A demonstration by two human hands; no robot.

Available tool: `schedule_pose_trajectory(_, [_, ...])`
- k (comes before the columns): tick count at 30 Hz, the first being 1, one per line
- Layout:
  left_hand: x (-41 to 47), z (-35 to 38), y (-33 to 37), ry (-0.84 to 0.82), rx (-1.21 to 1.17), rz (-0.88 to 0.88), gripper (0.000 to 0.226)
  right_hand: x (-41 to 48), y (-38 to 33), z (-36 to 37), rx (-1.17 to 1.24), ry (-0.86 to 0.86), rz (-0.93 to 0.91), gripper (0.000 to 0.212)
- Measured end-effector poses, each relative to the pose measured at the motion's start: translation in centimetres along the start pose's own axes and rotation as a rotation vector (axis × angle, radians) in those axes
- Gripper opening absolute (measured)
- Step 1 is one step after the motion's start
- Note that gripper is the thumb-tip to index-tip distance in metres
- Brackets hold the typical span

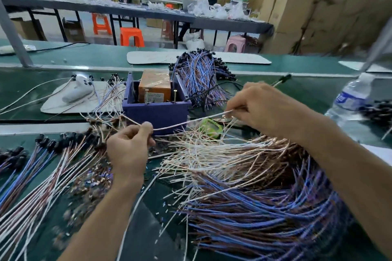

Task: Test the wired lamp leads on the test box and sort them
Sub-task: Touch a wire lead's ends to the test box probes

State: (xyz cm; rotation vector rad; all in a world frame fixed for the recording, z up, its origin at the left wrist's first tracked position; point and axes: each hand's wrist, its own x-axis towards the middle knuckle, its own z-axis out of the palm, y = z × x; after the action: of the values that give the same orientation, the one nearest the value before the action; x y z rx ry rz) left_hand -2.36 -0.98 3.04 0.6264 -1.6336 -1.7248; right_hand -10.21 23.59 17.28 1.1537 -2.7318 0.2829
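Left hand (130,148), centre-left of the frame, is pinching one white lead (191,120) between thumb and fingers. Right hand (263,108), centre-right, is pinching the same lead further along, so the lead is stretching between them just in front of the purple test box (156,114) at centre. A black lamp head (284,78) is poking out past the right hand; cannot tell if it belongs to this lead.

Handling, as a judgement: the lead is looking thin, very light and limp, drooping wherever it is unsupported, with a woven-looking sleeve that should not slip. Best hold is a fingertip pinch close to the stripped end, so the tip is steering onto the upright metal pins (175,91). The bare tips are probably bending easily.

The box is square, matte plastic, holding an orange block (154,88) under glossy film. A big fan of white, brown and blue leads (265,197) is filling the lower right. A flatter row with black heads (42,165) is lying lower left, and a looped bundle (199,72) is sitting behind the box. A clear water bottle (350,99) is standing at the right edge on the green bench (307,91).
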Motion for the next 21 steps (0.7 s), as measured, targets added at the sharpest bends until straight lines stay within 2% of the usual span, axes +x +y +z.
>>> schedule_pose_trajectory(3, [-1.4,1.2,0.0,-0.151,0.248,0.153,0.027,-2.2,3.5,-0.2,-0.113,-0.073,0.081,0.017])
schedule_pose_trajectory(5, [-2.6,2.0,-0.2,-0.285,0.538,0.235,0.023,-3.7,5.1,0.6,-0.163,-0.103,0.127,0.018])
schedule_pose_trajectory(7, [-3.9,2.8,-0.6,-0.357,0.800,0.294,0.030,-4.9,6.1,1.8,-0.145,-0.095,0.189,0.019])
schedule_pose_trajectory(8, [-4.3,3.2,-0.9,-0.361,0.840,0.286,0.035,-5.4,6.4,2.5,-0.112,-0.084,0.226,0.020])
schedule_pose_trajectory(12, [-4.6,3.8,-1.4,-0.310,0.866,0.281,0.042,-6.6,6.4,4.9,0.023,-0.023,0.380,0.033])
schedule_pose_trajectory(15, [-4.5,3.6,-1.7,-0.273,0.873,0.302,0.043,-6.7,5.8,5.5,0.015,-0.025,0.455,0.041])
schedule_pose_trajectory(18, [-4.5,3.5,-1.8,-0.191,0.865,0.340,0.046,-6.3,4.4,6.2,0.037,0.001,0.461,0.053])
schedule_pose_trajectory(21, [-4.4,3.3,-1.5,-0.141,0.796,0.368,0.043,-5.3,2.2,7.4,0.186,0.062,0.434,0.056])
